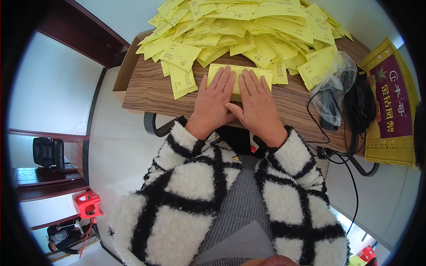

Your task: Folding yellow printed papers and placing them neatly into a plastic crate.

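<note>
Head view, looking down. Left hand (214, 103) and right hand (256, 104) lie side by side, palms down, thumbs touching. Both grips are fully open: fingers flat and extended, pressing on 1 yellow packet (239, 71), nothing grasped. The packet lies flat on the wooden worktop (146, 91), near its front edge, directly ahead of the person. Behind it, a large heap of yellow packets (239, 31) covers the far part of the worktop; 1 stray packet (183, 82) lies just left of the left hand. Right of the hands: a clear plastic bag (333, 88) with dark contents, black cables (359, 106), and a yellow carton (392, 106) at the worktop's right end.
</note>
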The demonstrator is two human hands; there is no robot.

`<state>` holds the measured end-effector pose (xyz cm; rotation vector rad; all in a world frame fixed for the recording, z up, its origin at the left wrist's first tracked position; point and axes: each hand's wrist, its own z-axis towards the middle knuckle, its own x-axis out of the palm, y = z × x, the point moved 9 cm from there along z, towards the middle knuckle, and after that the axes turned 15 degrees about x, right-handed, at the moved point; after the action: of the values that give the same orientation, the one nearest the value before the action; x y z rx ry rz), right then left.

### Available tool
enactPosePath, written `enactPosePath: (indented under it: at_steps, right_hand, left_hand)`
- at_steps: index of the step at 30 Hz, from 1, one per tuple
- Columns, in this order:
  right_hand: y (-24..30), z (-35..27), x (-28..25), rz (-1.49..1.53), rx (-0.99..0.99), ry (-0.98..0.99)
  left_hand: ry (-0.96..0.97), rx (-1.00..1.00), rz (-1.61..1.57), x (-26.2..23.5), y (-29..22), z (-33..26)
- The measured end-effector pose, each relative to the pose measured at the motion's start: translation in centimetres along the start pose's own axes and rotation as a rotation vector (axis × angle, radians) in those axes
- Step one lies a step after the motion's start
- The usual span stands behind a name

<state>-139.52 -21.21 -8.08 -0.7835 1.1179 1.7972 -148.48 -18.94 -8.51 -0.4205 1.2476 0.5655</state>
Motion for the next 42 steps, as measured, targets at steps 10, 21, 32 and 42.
enactPosePath:
  at_steps: [10,21,32,42]
  right_hand:
    - [-0.5,-0.5,0.1,-0.027,0.006,0.003]
    - [-0.6,-0.1,0.4,0.001,0.017,0.037]
    - [-0.6,-0.1,0.3,-0.013,0.016,0.023]
    - [-2.0,-1.2,-0.2,-0.033,0.067,-0.01]
  left_hand:
    - [0.083,-0.17,0.017,-0.4,2.2,-2.1]
    - [0.049,0.07,-0.029,0.2,-0.5,0.0]
    - [0.057,0.043,-0.016,0.4,-0.5,-0.1]
    - [0.076,0.053,0.014,0.4,-1.2,-0.6]
